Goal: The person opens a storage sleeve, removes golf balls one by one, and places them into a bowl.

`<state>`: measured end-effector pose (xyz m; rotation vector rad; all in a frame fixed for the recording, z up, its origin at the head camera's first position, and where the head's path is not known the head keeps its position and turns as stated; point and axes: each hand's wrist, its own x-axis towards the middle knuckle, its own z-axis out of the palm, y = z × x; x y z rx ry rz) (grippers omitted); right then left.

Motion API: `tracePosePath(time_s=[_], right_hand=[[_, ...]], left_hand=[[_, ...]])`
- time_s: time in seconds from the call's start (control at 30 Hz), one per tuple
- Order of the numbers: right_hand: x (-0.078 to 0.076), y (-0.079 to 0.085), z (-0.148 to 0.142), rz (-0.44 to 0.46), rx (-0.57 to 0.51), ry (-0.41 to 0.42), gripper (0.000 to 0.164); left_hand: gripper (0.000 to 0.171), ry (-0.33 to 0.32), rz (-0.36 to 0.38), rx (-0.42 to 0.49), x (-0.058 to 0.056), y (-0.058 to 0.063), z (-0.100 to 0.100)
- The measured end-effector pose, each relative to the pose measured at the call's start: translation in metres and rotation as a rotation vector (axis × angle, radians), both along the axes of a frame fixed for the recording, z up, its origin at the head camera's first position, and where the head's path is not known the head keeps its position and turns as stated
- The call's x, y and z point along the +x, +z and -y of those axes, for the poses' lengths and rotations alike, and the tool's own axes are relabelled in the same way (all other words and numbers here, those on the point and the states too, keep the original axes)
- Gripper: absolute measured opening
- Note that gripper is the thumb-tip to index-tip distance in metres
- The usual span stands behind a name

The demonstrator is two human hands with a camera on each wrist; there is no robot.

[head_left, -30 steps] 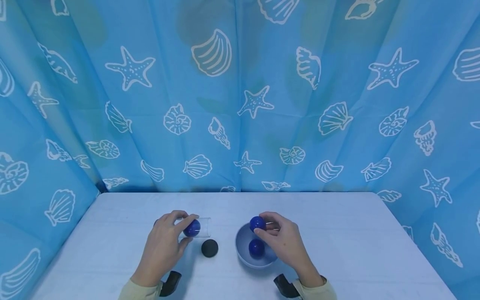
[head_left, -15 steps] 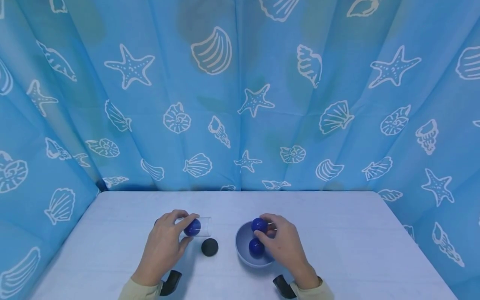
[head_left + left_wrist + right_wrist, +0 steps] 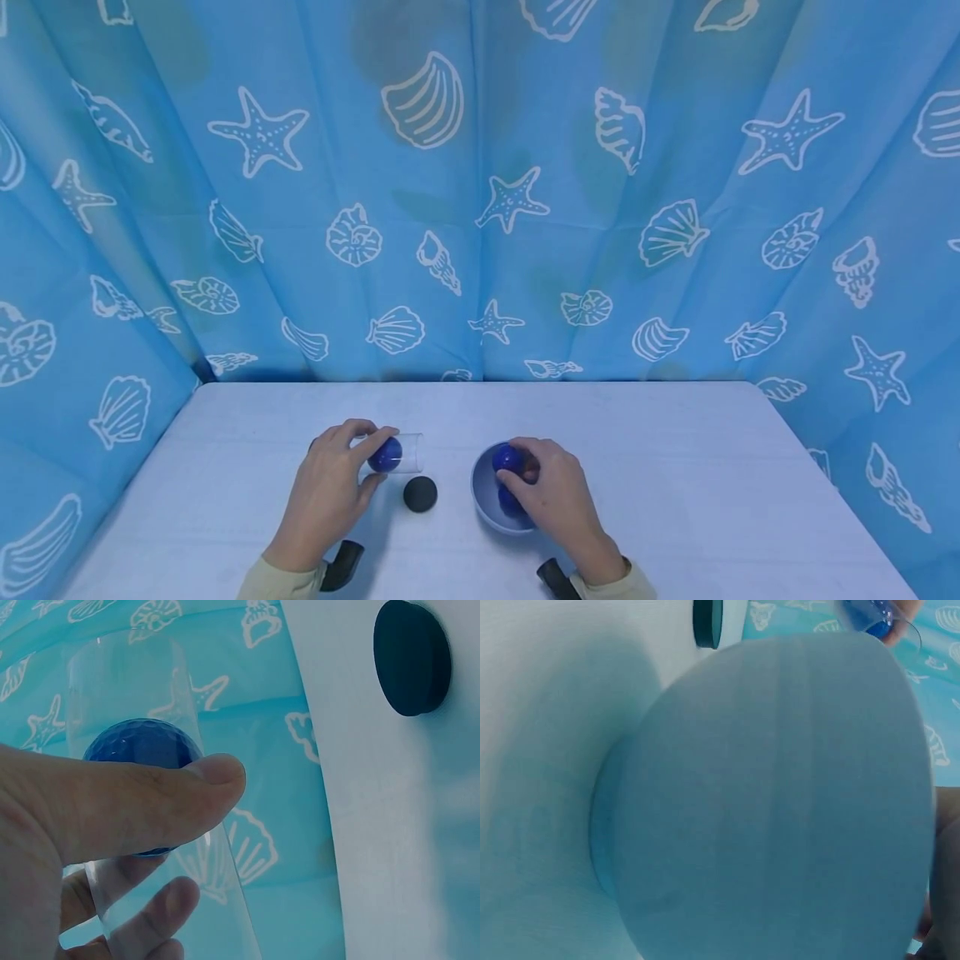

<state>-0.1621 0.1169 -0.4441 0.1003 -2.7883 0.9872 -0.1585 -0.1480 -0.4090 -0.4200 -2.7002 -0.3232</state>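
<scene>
My left hand (image 3: 330, 483) holds a clear tube (image 3: 412, 452) lying sideways, thumb on the near side and fingers on the far side. Inside the tube sits a blue golf ball (image 3: 142, 742), its dimples plain in the left wrist view. My right hand (image 3: 557, 492) pinches a glossy blue ball (image 3: 506, 458) over the blue-grey bowl (image 3: 483, 500). A second blue ball (image 3: 510, 500) lies in that bowl, partly covered by my right thumb. In the right wrist view the outside of the bowl (image 3: 780, 802) fills the middle and hides most of the right hand.
A round black disc (image 3: 420, 494), thick like a cap, lies on the white table (image 3: 675, 467) between the tube and the bowl. Behind the table hangs a blue curtain (image 3: 480, 267) with white shell and starfish prints.
My right hand has shifted left and a little nearer with its ball, now overlapping the ball in the bowl. My left hand and the tube have stayed in place.
</scene>
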Motion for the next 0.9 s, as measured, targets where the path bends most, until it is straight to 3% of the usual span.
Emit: tracePosePath(time_s=[0.47, 0.9], right_hand=[[0.002, -0.008, 0.007, -0.029, 0.088, 0.032, 0.042], [0.004, -0.010, 0.012, -0.010, 0.237, -0.013, 0.045]], left_hand=[[0.056, -0.021, -0.031, 0.006, -0.001, -0.002, 0.002], [0.058, -0.030, -0.046, 0.004, -0.001, -0.004, 0.003]])
